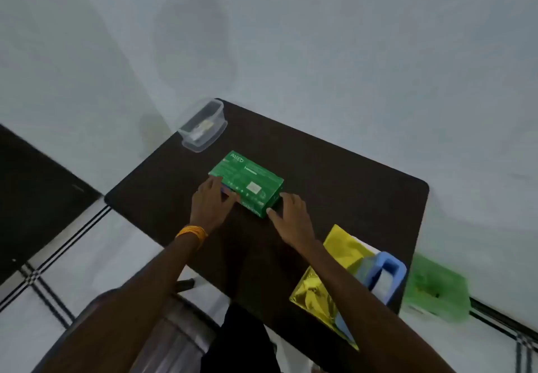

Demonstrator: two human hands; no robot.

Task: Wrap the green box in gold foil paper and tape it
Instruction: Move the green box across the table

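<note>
a green rectangular cardboard box [247, 181] with white print is seen lying flat near the middle of a dark brown table [334, 174], its long sides set at a slant to the table's edges. the box is touched at both of its near corners. the left hand [212, 202] is laid against the near left corner, its fingers [214, 186] held close together and fairly straight, with the tips resting at the top edge. the right hand [291, 215] is placed at the near right corner, the thumb [270, 212] spread apart from the other fingers and set against the near side face, while the remaining fingers are kept together against the right end. whether they are bent round that end cannot be told. a band of orange-yellow thread [192, 232] is worn on the left wrist.

a crinkled sheet of gold foil paper [317, 294] is spread over the near right part of the table, well apart from the box, and is partly covered by the right forearm. a light blue plastic tape dispenser [387, 270] is set on the sheet. a clear plastic tub [203, 128] with something pale inside is placed at the far left corner of the table. a blurred green object [436, 291] is seen on the white tiled floor [87, 256] beyond the table's right edge.
</note>
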